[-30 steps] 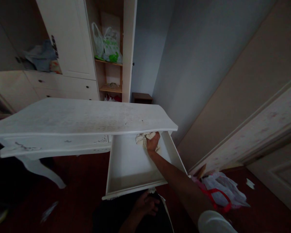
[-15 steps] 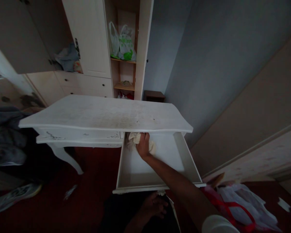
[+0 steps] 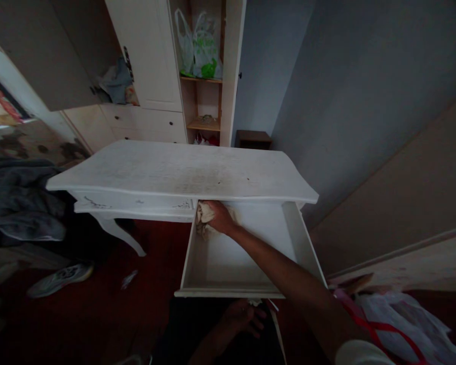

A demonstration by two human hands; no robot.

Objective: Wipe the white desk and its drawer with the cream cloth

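Observation:
My right hand (image 3: 219,217) is closed on a cream cloth (image 3: 204,213), pressed into the back left corner of a pulled-out white drawer (image 3: 251,263). Part of the cloth bunches out past my fingers against the drawer's left side. The fingertips are partly under the top's edge. Below the drawer front, my left hand (image 3: 242,317) hovers in shadow over my dark-clothed lap, its fingers loosely apart and nothing seen in them. The drawer belongs to a white desk (image 3: 155,167) with a scuffed, dirt-marked top and curved legs.
Behind the desk stands a white wardrobe (image 3: 152,61) with plastic bags (image 3: 205,53) on a shelf. Grey clothing (image 3: 23,203) hangs at left, above a shoe (image 3: 63,279) on the red floor. A white bag with red straps (image 3: 406,319) lies at lower right, near the wall.
My right hand has pushed the cloth left and deeper into the drawer's back corner. My left hand stays below the drawer front. The view has shifted slightly.

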